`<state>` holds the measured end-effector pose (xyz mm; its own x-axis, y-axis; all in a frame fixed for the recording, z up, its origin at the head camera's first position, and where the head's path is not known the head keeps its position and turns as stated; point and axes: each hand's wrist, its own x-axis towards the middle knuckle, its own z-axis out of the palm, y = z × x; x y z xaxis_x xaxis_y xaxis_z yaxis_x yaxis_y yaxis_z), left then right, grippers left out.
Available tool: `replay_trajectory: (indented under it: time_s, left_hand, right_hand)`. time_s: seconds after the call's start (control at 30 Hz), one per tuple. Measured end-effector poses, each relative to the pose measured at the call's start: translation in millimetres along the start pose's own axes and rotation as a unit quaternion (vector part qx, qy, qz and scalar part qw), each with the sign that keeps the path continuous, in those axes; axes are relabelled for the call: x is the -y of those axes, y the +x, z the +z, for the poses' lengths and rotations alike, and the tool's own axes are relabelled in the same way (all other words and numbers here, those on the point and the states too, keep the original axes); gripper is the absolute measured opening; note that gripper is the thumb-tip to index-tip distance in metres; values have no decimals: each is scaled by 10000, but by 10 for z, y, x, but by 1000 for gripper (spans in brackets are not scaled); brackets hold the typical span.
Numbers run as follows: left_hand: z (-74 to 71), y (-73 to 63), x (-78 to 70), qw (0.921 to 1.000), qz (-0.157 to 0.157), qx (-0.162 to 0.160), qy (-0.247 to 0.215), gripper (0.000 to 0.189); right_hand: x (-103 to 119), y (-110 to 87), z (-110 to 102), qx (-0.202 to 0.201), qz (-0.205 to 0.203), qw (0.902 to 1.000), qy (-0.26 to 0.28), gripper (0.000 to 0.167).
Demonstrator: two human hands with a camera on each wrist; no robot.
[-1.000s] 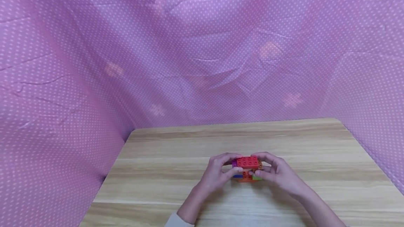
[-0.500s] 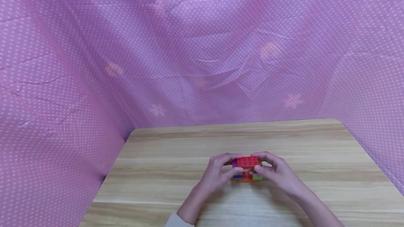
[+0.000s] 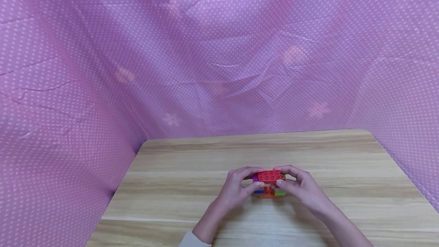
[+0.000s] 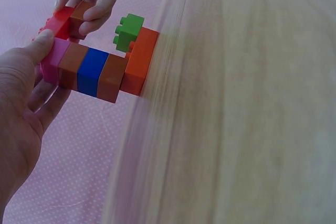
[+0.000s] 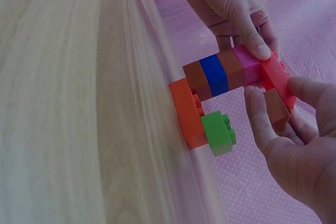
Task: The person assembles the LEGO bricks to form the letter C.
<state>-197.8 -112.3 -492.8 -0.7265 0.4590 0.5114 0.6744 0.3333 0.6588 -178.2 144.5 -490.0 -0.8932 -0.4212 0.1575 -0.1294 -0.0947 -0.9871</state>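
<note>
A toy brick build stands on the table, with an orange brick [image 5: 187, 114] at its foot. On one end of that base rises a stack of brown, blue [image 4: 92, 72], brown and pink [image 4: 54, 61] bricks; a green brick [image 5: 218, 132] sits on the other end. Across the top lies a red brick [image 3: 269, 177], with a brown brick [image 5: 276, 109] under its right end, above the green one with a gap between. My left hand [image 3: 234, 190] pinches the stack's top where pink meets red. My right hand [image 3: 305, 191] grips the red brick's right end, fingers by the brown brick.
The wood-grain table [image 3: 164, 186] spreads around the build on all sides. A pink dotted cloth [image 3: 219, 68] hangs behind the table and along both its sides.
My right thumb has moved up from near the green brick to the front edge of the red brick. The left hand and the build have hardly moved.
</note>
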Motion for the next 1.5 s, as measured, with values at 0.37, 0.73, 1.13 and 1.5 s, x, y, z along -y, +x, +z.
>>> replay_trajectory:
  time_s: [0.37,0.73,1.13,1.5]
  left_hand:
    - [6,17,-20,10000,19,35,18,35]
    - [17,4,-19,10000,-63,43,-27,36]
    - [24,-11,-15,9997,20,78,-212,34]
    - [-132,-33,0,9921,-229,1107,549,70]
  right_hand:
    - [35,-4,13,-156,144,9998,-44,39]
    - [16,-10,13,-127,98,9999,-24,37]
    - [15,-32,17,-86,129,9999,15,38]
    - [-30,-25,-117,-58,-896,9787,-1846,43]
